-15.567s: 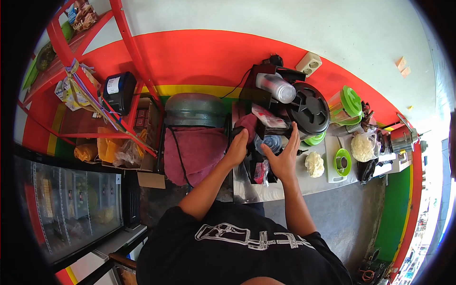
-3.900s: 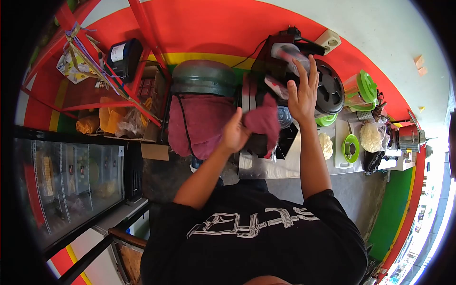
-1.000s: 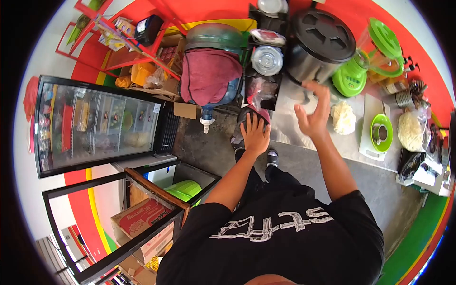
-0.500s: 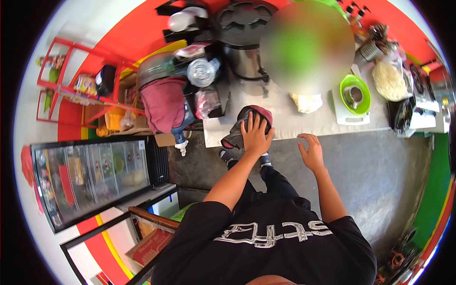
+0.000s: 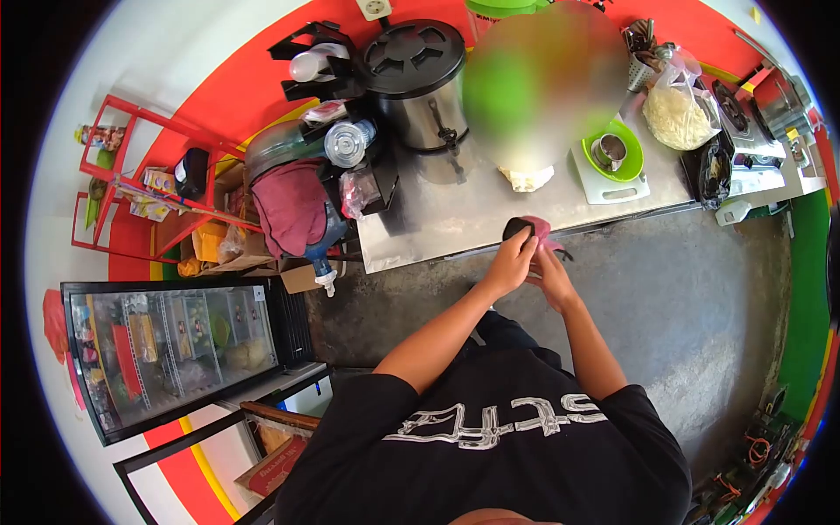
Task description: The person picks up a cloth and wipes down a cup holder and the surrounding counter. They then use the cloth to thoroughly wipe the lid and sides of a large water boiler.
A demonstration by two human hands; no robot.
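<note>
A maroon and black cloth (image 5: pixel 541 229) is bunched up at the front edge of the steel table (image 5: pixel 420 232). My left hand (image 5: pixel 509 262) grips it from the left, thumb pressed against the fabric. From the right, my right hand (image 5: pixel 551 278) closes on its lower part, and a dark end hangs out beyond the fingers. The two hands almost touch, and part of the cloth is hidden behind them. On the table just beyond lies a pale, crumpled piece (image 5: pixel 527 178) whose kind I cannot make out.
A green bowl with a metal cup (image 5: pixel 610 153) stands on a white scale (image 5: pixel 604 188). Farther right are a bag of pale shreds (image 5: pixel 681 118) and a stove (image 5: pixel 744 118). A steel urn (image 5: pixel 429 109) stands at the back left. A glass-door fridge (image 5: pixel 175 341) is at left.
My left hand has lifted the cloth from the tabletop and carried it right. My right hand, empty before, has come in and taken hold of it too. The view has shifted to the right.
</note>
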